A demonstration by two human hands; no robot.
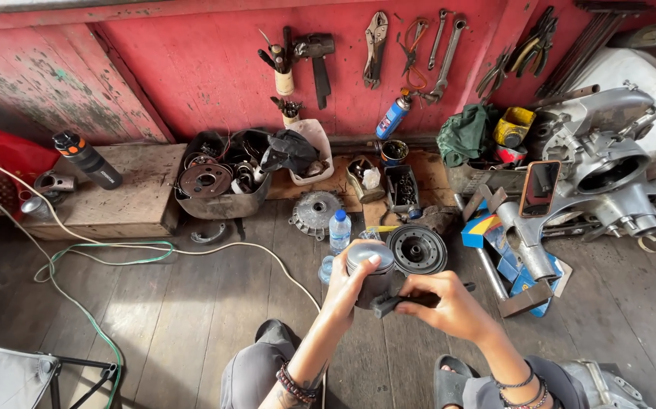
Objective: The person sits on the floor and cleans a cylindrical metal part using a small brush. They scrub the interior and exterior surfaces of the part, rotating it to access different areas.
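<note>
Both hands closed: left (pixel 354 284) gripping metal cylinder (pixel 369 261), right (pixel 449 303) pinching dark tool (pixel 392 304).

Parts-strewn plank floor (pixel 191 318)

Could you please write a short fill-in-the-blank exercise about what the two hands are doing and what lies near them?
1. The left hand holds a round grey metal part from the ____ side.
2. The right hand presses a dark ____ against that part.
3. Just beyond the hands, a small plastic bottle with a ____ cap stands on the wooden floor.

Missing words: left; brush; blue
</note>
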